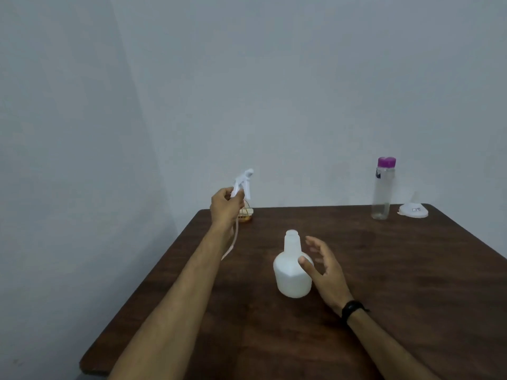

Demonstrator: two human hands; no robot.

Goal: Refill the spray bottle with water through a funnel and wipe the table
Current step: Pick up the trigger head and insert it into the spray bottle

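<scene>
With spray head (242,182) held off in my left hand (226,205), right hand (322,266) fingers loose beside the uncapped spray bottle (292,270): funnel (413,209), filling, wiping outstanding.

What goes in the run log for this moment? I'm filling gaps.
left hand holds spray head aloft | right hand open beside bottle | bottle uncapped, upright | funnel untouched

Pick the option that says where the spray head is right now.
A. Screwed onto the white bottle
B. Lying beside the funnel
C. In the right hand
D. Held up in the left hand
D: the left hand grips the spray head above the table's far-left corner, its tube dangling; the white bottle stands with its neck open.
</scene>
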